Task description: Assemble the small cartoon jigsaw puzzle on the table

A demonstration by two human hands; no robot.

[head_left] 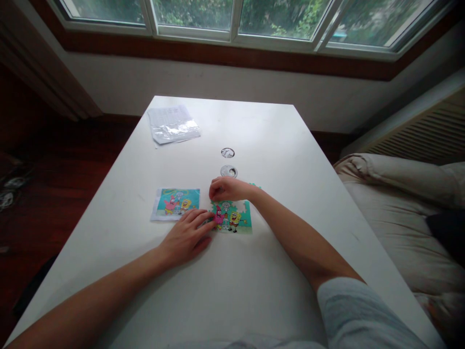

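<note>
Mostly assembled, by the look of it: puzzle (232,218) lying flat on the white tabletop (254,291), near the middle, cartoon picture largely whole with three bright figures readable. Upper edge ragged and partly hidden under the right hand (228,189), so a few pieces probably left to seat along the top; a sliver of green showing just past that hand, perhaps a loose piece, too small to tell.

Right hand curled loosely over the puzzle's top edge, fingers bent down onto it; whether a piece sits under the fingertips cannot be told. Left hand (187,237) spread flat, palm down, fingertips touching the puzzle's left edge, gripping nothing, seemingly steadying the piece work.

Just to the left of the puzzle, touching or nearly so, a reference card (176,203) bearing the same picture, lying flat. Farther back, two small round items (228,162) one behind the other, well apart from the hands. At the far left corner, a clear plastic bag (173,125) on a sheet of paper.

Judged from this: bulk of the work done, only the top margin and any stray piece remaining.
</note>
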